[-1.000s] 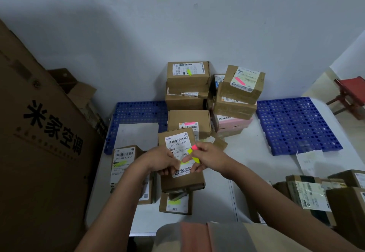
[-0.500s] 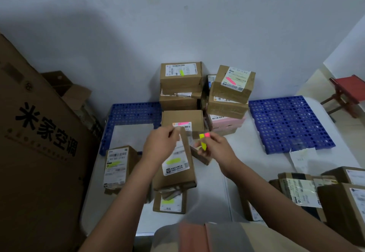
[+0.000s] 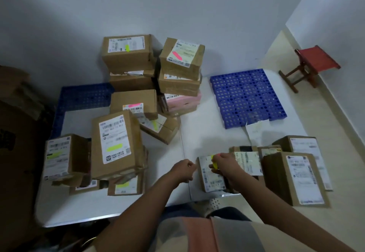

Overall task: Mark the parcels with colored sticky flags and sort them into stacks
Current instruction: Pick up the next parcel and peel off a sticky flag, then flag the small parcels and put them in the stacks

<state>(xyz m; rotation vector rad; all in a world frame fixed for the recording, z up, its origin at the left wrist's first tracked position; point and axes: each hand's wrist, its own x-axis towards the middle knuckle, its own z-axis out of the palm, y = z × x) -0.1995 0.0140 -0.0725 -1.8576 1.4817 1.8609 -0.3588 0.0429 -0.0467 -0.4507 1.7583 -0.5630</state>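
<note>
My right hand (image 3: 226, 163) pinches a small pad of yellow and pink sticky flags (image 3: 214, 162) over a small unflagged parcel (image 3: 212, 176) at the table's front right. My left hand (image 3: 184, 169) hovers just left of that parcel with curled fingers and nothing visible in it. On the left, a yellow-flagged parcel (image 3: 116, 143) lies on top of a low stack. Another yellow-flagged parcel (image 3: 59, 157) sits beside it. At the back stand a stack topped by a yellow-flagged box (image 3: 126, 51) and one topped by a pink-flagged box (image 3: 181, 57).
Several unflagged parcels (image 3: 294, 176) crowd the front right. A blue perforated mat (image 3: 246, 97) lies at the back right on the white table (image 3: 207, 133), and another blue mat (image 3: 83, 97) lies at the back left. A large cardboard box (image 3: 17, 153) stands left; a red stool (image 3: 314, 62) stands right.
My left hand has let go of the yellow-flagged parcel, which now lies on the left stack. Both hands moved right to the small parcel at the front; my right hand still holds the flags.
</note>
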